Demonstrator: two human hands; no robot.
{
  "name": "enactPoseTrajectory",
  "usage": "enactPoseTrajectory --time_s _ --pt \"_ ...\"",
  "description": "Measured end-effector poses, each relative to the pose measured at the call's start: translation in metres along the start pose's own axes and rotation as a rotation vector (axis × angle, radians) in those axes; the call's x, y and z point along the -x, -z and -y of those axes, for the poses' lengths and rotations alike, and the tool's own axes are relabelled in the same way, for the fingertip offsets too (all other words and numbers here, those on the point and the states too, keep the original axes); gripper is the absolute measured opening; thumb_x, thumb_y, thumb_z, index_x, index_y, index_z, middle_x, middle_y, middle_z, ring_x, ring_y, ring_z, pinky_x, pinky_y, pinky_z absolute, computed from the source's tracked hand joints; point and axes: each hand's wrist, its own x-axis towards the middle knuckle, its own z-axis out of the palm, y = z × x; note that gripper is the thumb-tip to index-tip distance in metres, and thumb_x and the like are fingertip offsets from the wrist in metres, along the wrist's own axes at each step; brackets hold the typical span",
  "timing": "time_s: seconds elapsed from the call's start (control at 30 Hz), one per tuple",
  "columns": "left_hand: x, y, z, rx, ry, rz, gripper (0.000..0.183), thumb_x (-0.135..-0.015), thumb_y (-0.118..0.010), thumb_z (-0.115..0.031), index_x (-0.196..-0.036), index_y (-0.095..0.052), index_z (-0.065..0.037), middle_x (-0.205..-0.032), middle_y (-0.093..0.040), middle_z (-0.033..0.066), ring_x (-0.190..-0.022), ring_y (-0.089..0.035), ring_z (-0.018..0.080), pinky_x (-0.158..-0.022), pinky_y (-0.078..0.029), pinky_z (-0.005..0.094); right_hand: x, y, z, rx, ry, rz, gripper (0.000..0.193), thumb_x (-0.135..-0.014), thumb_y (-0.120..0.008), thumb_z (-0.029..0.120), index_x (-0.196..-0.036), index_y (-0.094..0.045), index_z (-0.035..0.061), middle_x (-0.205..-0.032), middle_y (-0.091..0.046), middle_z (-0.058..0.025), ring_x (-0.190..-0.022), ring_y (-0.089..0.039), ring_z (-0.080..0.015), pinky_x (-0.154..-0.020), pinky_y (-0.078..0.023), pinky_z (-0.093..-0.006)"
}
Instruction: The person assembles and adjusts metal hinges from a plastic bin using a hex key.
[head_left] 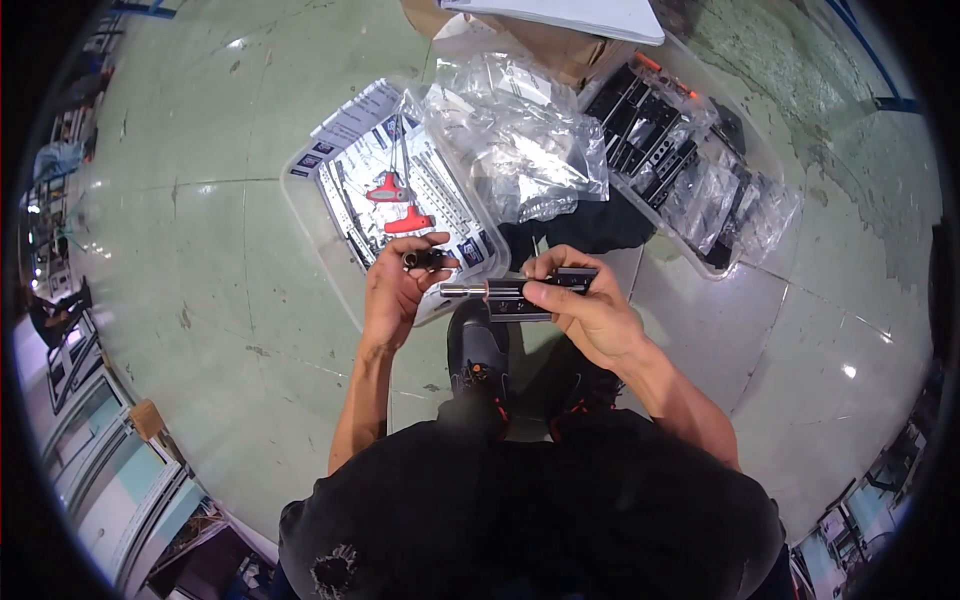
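My left hand (392, 290) is closed around a small black cylindrical part (424, 259), its round open end pinched between thumb and fingers. To its right, my right hand (597, 318) grips a black rectangular metal block (508, 309) lying sideways. A shiny silver rod (461, 291) sticks out of the block's left end, close to my left fingers. Whether those fingers touch the rod, I cannot tell. Just beyond my left hand, two red T-handle hex keys (386, 189) rest in a clear plastic bin (293, 195).
Printed sheets and long metal strips (440, 185) line the left bin. Crumpled clear plastic bags (515, 135) lie beside it. A second bin (672, 238) at the far right holds black parts and bagged pieces. A cardboard box (540, 45) bears white papers (580, 15). My shoes (478, 345) stand below my hands.
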Motion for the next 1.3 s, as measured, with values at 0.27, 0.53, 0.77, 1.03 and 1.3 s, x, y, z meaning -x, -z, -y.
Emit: enactPoseTrajectory --time_s 0.27,0.53,0.77,1.03,1.3 --pt "-0.001 -0.039 0.0 0.283 -0.009 -0.21 0.04 -0.097 -0.058 -0.015 -0.135 -0.05 -0.003 -0.134 -0.056 0.0147 -0.108 -0.063 0.02 -0.085 -0.057 0.026 0.001 -0.006 0.013 0.428 0.303 -0.019 0.027 -0.087 -0.071 0.005 -0.113 -0.063 0.0008 -0.107 -0.07 -0.0113 -0.099 -0.065 -0.0131 -0.078 -0.052 -0.0236" --pt "0.001 -0.058 -0.007 0.202 0.057 -0.216 0.044 -0.096 -0.06 -0.017 -0.135 -0.05 -0.002 -0.131 -0.058 0.0142 -0.103 -0.067 0.0257 -0.08 -0.062 0.0312 0.011 0.009 0.001 0.453 0.429 -0.168 0.022 -0.086 -0.072 0.003 -0.106 -0.063 0.0008 -0.103 -0.07 -0.0085 -0.088 -0.063 -0.0092 -0.072 -0.052 -0.0226" --pt "0.002 -0.071 -0.011 -0.211 -0.018 -0.224 0.035 -0.095 -0.061 -0.008 -0.129 -0.057 0.0 -0.122 -0.065 0.0125 -0.099 -0.067 0.018 -0.081 -0.059 0.0293 0.013 0.016 -0.009 0.52 0.483 -0.165 0.014 -0.087 -0.071 0.004 -0.1 -0.064 0.0023 -0.089 -0.065 -0.0008 -0.084 -0.059 -0.0065 -0.074 -0.048 -0.0226" --pt "0.009 -0.067 0.005 -0.241 0.028 -0.13 0.037 -0.097 -0.056 -0.006 -0.134 -0.052 0.0 -0.124 -0.063 0.0137 -0.102 -0.066 0.021 -0.085 -0.058 0.0305 0.015 0.006 -0.033 0.174 0.177 -0.226 0.012 -0.094 -0.064 0.008 -0.103 -0.065 0.0008 -0.095 -0.062 -0.0024 -0.086 -0.057 -0.0083 -0.077 -0.045 -0.0222" --pt "0.007 -0.087 0.016 0.213 0.046 -0.199 0.051 -0.096 -0.057 -0.004 -0.143 -0.037 -0.006 -0.132 -0.057 0.0144 -0.112 -0.062 0.0211 -0.087 -0.054 0.0295 0.003 -0.005 -0.038 0.585 0.519 -0.198 0.015 -0.093 -0.064 0.007 -0.106 -0.066 0.0015 -0.103 -0.055 -0.0058 -0.092 -0.056 -0.014 -0.084 -0.044 -0.0266"
